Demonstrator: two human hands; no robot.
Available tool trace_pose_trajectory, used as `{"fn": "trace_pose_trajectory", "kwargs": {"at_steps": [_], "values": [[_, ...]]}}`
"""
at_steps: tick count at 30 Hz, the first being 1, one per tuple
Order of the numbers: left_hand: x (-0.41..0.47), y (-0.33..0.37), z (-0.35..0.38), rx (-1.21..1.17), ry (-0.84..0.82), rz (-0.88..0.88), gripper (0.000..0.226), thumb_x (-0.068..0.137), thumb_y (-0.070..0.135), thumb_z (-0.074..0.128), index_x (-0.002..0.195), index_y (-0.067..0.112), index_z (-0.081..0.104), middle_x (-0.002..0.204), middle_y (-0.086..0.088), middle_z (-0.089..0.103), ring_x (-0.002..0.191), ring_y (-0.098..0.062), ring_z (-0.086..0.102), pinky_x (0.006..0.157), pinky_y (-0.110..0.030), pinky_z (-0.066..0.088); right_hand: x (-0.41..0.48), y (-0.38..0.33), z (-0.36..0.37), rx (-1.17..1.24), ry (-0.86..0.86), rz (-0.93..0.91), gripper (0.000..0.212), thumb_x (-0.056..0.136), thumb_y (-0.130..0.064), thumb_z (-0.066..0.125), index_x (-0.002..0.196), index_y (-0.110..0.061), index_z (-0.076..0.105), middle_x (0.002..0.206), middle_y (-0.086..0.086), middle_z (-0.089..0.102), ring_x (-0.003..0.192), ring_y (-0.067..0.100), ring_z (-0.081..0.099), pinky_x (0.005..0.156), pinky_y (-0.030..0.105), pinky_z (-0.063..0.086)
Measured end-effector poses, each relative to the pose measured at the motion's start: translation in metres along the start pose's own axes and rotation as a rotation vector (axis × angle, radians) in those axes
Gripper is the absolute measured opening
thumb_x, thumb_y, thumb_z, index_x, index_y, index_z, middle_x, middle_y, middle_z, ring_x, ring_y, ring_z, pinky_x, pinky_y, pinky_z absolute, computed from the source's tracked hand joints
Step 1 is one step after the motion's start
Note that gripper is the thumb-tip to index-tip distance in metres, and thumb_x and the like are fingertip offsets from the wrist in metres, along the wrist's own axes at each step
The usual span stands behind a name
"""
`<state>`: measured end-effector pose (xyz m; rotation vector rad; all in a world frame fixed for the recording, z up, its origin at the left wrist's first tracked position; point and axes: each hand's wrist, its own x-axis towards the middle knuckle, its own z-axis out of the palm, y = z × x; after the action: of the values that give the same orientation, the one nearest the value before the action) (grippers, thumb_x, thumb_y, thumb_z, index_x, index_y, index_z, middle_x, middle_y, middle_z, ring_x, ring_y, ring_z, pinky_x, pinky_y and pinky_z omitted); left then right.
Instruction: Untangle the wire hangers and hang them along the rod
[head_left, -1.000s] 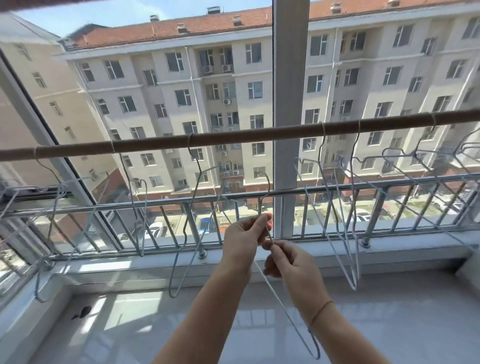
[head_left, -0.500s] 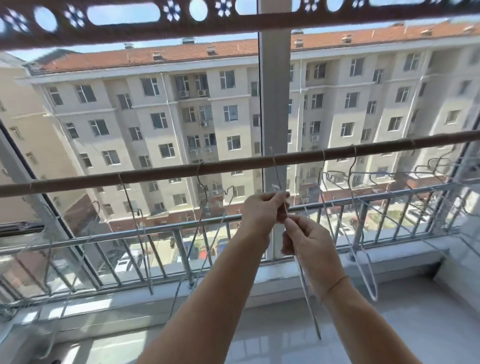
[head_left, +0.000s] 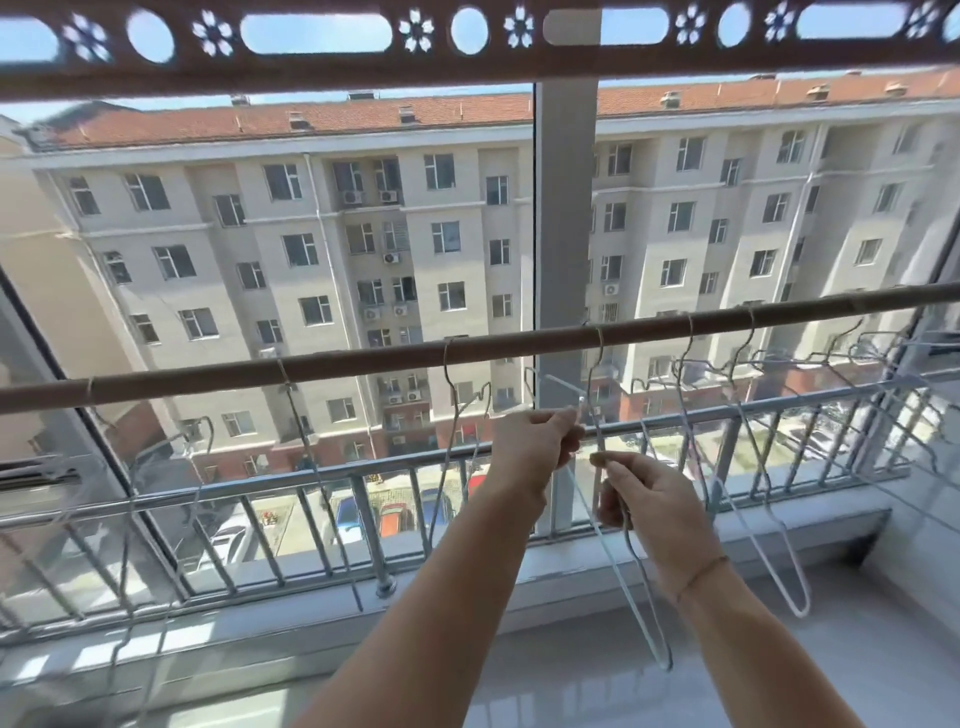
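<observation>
My left hand pinches the hanger near its neck, and my right hand grips its wire just right of that, below the rod. Its hook looks already over the rod between hung neighbours. Next I'd judge: let go gently, check it hangs free.

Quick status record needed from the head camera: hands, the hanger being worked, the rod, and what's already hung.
left hand: pinching the upper wire of the held hanger, just below the rod
right hand: gripping the same hanger's wire lower down
held hanger: pale wire, long end dangling toward the sill; hook appears looped over the rod, hard to confirm
rod: brown, runs across the window, slanting up to the right
hung hangers: several on both sides of the hands, bunched closer on the right
railing: metal, behind the hangers
</observation>
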<state>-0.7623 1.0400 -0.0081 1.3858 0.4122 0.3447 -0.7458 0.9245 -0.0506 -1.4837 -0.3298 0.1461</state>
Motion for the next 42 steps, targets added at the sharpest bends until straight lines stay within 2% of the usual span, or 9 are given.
{"fn": "trace_pose_trajectory", "kwargs": {"at_steps": [9, 14, 18, 20, 25, 29, 33, 37, 42], "values": [[-0.024, 0.016, -0.046, 0.024, -0.035, 0.045, 0.019, 0.090, 0.015, 0.059, 0.074, 0.011, 0.068, 0.071, -0.004, 0.066, 0.070, -0.015, 0.058, 0.076, -0.027, 0.050, 0.005, 0.000, 0.018, -0.037, 0.093, 0.056, 0.017, 0.093, -0.004, 0.045, 0.092, -0.001, 0.062, 0.060, 0.010, 0.054, 0.043, 0.010, 0.056, 0.046, 0.020, 0.050], [-0.044, 0.024, -0.070, 0.008, -0.042, 0.107, 0.011, 0.090, 0.016, 0.059, 0.087, 0.012, 0.069, 0.077, -0.003, 0.067, 0.072, -0.013, 0.059, 0.074, -0.024, 0.048, -0.011, -0.001, 0.028, -0.448, 0.254, -0.135, 0.025, 0.090, -0.013, 0.051, 0.113, -0.007, 0.058, 0.097, 0.009, 0.057, 0.094, 0.024, 0.054, 0.083, 0.032, 0.044], [-0.054, 0.025, -0.092, -0.002, 0.010, 0.214, 0.019, 0.091, 0.014, 0.056, 0.104, 0.006, 0.067, 0.079, -0.002, 0.067, 0.074, -0.011, 0.060, 0.068, -0.017, 0.049, -0.034, -0.019, 0.052, -0.502, 0.278, -0.360, 0.034, 0.087, -0.010, 0.052, 0.121, -0.007, 0.055, 0.119, 0.014, 0.051, 0.109, 0.022, 0.050, 0.100, 0.037, 0.041], [-0.058, 0.025, -0.105, -0.015, 0.089, 0.265, 0.019, 0.091, 0.013, 0.056, 0.104, 0.006, 0.068, 0.079, -0.002, 0.067, 0.072, -0.010, 0.060, 0.063, -0.013, 0.049, -0.046, -0.029, 0.067, -0.468, 0.202, -0.457, 0.031, 0.086, -0.015, 0.050, 0.115, -0.010, 0.057, 0.118, 0.011, 0.052, 0.108, 0.020, 0.053, 0.098, 0.034, 0.045], [-0.071, 0.018, -0.138, -0.067, 0.349, 0.341, 0.015, 0.090, 0.010, 0.057, 0.099, 0.008, 0.069, 0.080, -0.002, 0.067, 0.072, -0.010, 0.060, 0.062, -0.012, 0.049, -0.072, -0.038, 0.110, -0.340, -0.089, -0.472, 0.026, 0.087, -0.006, 0.055, 0.111, -0.015, 0.059, 0.105, -0.002, 0.059, 0.095, -0.004, 0.056, 0.077, -0.002, 0.040], [-0.079, 0.012, -0.160, -0.055, 0.567, 0.368, 0.011, 0.087, 0.010, 0.060, 0.090, 0.017, 0.069, 0.078, 0.005, 0.066, 0.073, -0.007, 0.059, 0.071, -0.019, 0.047, -0.083, -0.029, 0.139, -0.357, -0.268, -0.388, 0.027, 0.088, -0.013, 0.056, 0.115, -0.017, 0.058, 0.104, -0.004, 0.061, 0.097, 0.002, 0.058, 0.086, 0.012, 0.047], [-0.079, 0.005, -0.178, 0.009, 0.631, 0.298, 0.012, 0.086, 0.017, 0.063, 0.098, 0.015, 0.063, 0.085, 0.007, 0.064, 0.081, -0.007, 0.059, 0.073, -0.019, 0.043, -0.079, -0.016, 0.161, -0.439, -0.311, -0.343, 0.029, 0.088, -0.017, 0.054, 0.117, -0.014, 0.056, 0.111, -0.003, 0.059, 0.106, 0.010, 0.054, 0.096, 0.027, 0.044], [-0.066, 0.004, -0.193, 0.023, 0.535, 0.138, 0.013, 0.087, 0.017, 0.062, 0.096, 0.007, 0.063, 0.076, 0.002, 0.058, 0.071, -0.012, 0.052, 0.075, -0.026, 0.043, -0.072, -0.003, 0.182, -0.474, -0.333, -0.214, 0.025, 0.089, -0.023, 0.054, 0.110, -0.012, 0.059, 0.102, 0.001, 0.064, 0.095, 0.015, 0.059, 0.090, 0.033, 0.049], [-0.051, 0.009, -0.208, -0.046, 0.384, 0.088, 0.012, 0.088, 0.003, 0.059, 0.078, 0.009, 0.064, 0.068, -0.004, 0.060, 0.061, -0.012, 0.054, 0.057, -0.018, 0.047, -0.065, 0.006, 0.203, -0.371, -0.325, -0.129, 0.008, 0.087, -0.018, 0.057, 0.088, -0.018, 0.065, 0.074, 0.002, 0.069, 0.070, 0.013, 0.065, 0.075, 0.034, 0.056]]}}
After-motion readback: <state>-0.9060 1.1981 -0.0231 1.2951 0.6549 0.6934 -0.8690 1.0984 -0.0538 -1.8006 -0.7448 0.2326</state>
